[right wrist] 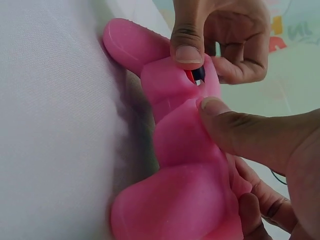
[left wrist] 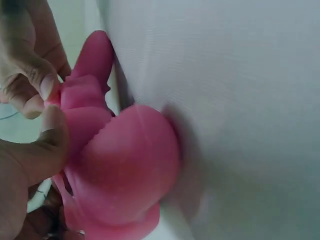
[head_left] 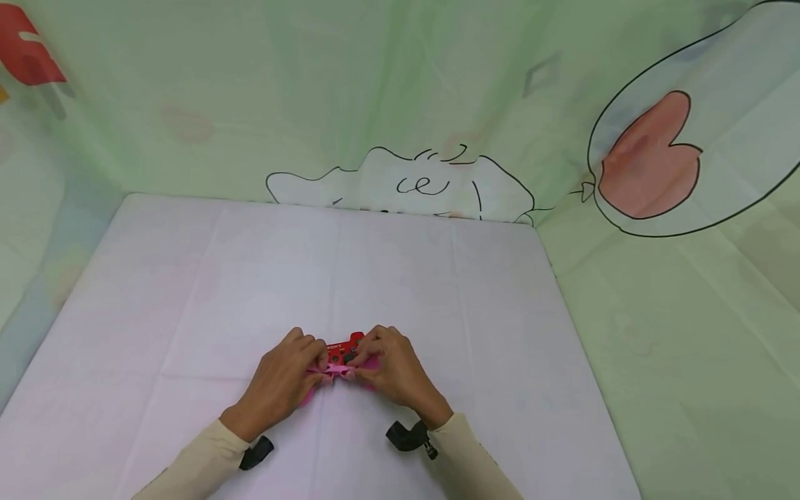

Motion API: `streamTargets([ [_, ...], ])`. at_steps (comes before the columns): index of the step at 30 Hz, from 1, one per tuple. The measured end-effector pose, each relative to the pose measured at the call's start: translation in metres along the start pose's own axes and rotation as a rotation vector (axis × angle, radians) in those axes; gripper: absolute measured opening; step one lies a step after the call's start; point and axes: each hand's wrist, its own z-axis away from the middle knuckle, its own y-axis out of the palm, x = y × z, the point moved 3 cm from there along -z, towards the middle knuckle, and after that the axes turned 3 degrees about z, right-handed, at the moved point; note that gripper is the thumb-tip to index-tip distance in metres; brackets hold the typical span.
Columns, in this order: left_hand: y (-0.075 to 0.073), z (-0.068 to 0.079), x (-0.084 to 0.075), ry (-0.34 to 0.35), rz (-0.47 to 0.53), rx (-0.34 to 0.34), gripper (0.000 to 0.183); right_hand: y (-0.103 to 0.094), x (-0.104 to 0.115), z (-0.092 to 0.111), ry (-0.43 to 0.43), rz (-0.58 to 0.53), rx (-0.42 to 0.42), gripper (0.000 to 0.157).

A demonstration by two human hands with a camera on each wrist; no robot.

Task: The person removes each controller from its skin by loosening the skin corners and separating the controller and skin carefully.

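Observation:
A red game controller [head_left: 338,351] marked SONY lies near the front of the table, partly inside a pink silicone cover [right wrist: 187,132]. My left hand [head_left: 286,378] pinches the cover's near edge on the left side, thumb toward me. On the right side, my right hand [head_left: 396,369] pinches the same edge, its thumb close to the left one. In the left wrist view the cover [left wrist: 132,165] looks stretched and wrinkled, with its rounded grip against the table. The right wrist view shows a small dark and red bit of the controller [right wrist: 197,74] through a gap in it.
A white cloth covers the table [head_left: 281,271]. Green printed fabric [head_left: 325,83] hangs behind it and at both sides, with a heart drawing [head_left: 650,160] at right. Black wrist mounts [head_left: 406,436] hang under both forearms, near the table.

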Motion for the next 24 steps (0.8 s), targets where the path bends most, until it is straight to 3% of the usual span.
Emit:
streamTargets([
  [7,-0.009,-0.007,0.0,-0.108,-0.008,0.131,0.041,0.003,-0.002,-0.001,0.001,-0.013,-0.003,0.01],
  [13,-0.014,-0.013,0.001,-0.096,-0.063,0.225,0.04,0.004,-0.002,-0.001,0.008,-0.017,-0.002,0.01],
  [24,-0.008,-0.014,0.003,-0.166,0.12,0.252,0.039,0.002,-0.002,-0.001,-0.024,-0.021,-0.031,0.011],
])
